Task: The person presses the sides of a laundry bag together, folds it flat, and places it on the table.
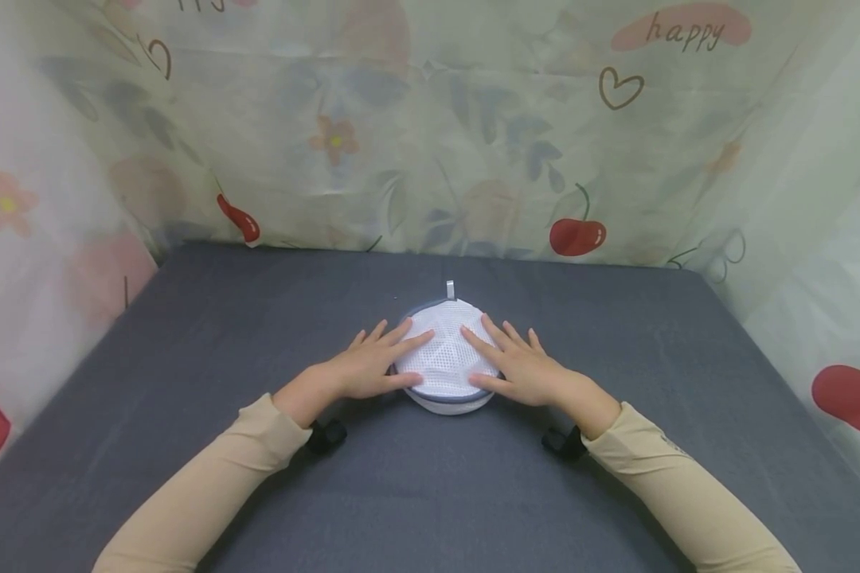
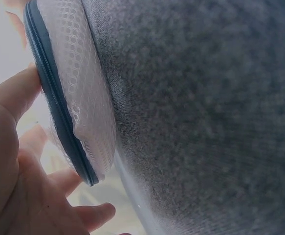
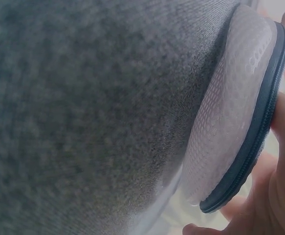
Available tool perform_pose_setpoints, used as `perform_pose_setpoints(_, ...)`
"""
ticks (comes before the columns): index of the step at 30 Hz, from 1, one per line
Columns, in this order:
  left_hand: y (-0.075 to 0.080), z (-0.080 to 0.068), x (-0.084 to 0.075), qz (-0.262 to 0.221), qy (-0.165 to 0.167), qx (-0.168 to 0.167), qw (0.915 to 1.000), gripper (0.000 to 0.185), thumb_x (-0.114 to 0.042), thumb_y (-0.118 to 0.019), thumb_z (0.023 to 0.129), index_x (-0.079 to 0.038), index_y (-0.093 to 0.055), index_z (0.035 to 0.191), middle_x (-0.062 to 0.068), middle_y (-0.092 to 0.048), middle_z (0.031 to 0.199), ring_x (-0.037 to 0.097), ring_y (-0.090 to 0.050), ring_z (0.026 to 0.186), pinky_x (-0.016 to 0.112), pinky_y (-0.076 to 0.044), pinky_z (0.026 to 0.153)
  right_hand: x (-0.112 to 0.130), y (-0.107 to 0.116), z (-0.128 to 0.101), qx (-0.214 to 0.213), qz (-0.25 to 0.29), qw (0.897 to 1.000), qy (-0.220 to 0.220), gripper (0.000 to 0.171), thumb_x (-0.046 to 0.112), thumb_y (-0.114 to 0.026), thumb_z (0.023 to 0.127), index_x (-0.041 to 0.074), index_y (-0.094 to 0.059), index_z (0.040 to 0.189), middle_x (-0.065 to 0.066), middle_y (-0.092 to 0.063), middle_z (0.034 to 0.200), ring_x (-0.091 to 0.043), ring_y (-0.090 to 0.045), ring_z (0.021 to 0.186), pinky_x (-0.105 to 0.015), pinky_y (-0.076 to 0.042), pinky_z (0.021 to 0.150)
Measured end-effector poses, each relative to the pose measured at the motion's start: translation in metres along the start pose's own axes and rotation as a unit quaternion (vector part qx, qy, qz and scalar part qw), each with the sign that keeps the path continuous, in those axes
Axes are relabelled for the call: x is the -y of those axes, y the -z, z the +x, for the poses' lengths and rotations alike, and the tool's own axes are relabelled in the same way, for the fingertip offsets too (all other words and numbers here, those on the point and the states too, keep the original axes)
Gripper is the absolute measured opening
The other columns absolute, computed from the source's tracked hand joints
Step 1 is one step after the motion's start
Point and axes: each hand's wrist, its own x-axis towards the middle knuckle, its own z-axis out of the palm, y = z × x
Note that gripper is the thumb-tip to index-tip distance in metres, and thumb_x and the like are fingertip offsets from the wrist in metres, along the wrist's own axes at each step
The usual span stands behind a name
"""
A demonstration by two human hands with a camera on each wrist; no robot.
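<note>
A round white mesh pouch (image 1: 444,354) with a grey-blue zip around its rim lies on the dark grey table (image 1: 430,493), just in front of me at the middle. A small white loop (image 1: 450,288) sticks out at its far edge. My left hand (image 1: 364,370) rests on the pouch's left side with straight, spread fingers, thumb against the near rim. My right hand (image 1: 526,370) lies the same way on the right side. The left wrist view shows the zip (image 2: 54,112) against my left thumb (image 2: 12,93). In the right wrist view the pouch (image 3: 230,122) bulges beside my right hand (image 3: 281,176).
A pale curtain (image 1: 430,143) printed with flowers and cherries closes off the table at the back and on both sides. Black wrist mounts (image 1: 327,436) (image 1: 564,442) sit under my beige sleeves. Grey tabletop stretches all round the pouch.
</note>
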Motion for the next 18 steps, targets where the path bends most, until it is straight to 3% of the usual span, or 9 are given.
perform_pose_setpoints(11, 0.0032, -0.0025, 0.0008, 0.011, -0.001, 0.001, 0.9999, 0.069, -0.058, -0.044, 0.091, -0.039, -0.011, 0.149, 0.005, -0.005, 0.159, 0.043, -0.002, 0.144, 0.062, -0.006, 0.113, -0.0003, 0.0010, 0.0014, -0.008, 0.002, 1.000, 0.009, 0.073, 0.057, -0.044, 0.091, 0.033, -0.009, 0.150, -0.010, -0.002, 0.159, -0.044, -0.009, 0.143, -0.068, -0.004, 0.109)
perform_pose_setpoints(18, 0.0052, -0.0032, 0.0023, 0.012, -0.025, -0.032, 0.9991, 0.070, -0.055, -0.048, 0.091, -0.034, -0.017, 0.149, 0.010, -0.010, 0.159, 0.041, -0.004, 0.145, 0.061, -0.009, 0.113, -0.0002, 0.0067, -0.0010, -0.043, 0.034, 0.998, 0.034, 0.073, 0.053, -0.051, 0.090, 0.029, -0.017, 0.150, -0.013, -0.011, 0.158, -0.043, -0.010, 0.144, -0.065, -0.005, 0.111)
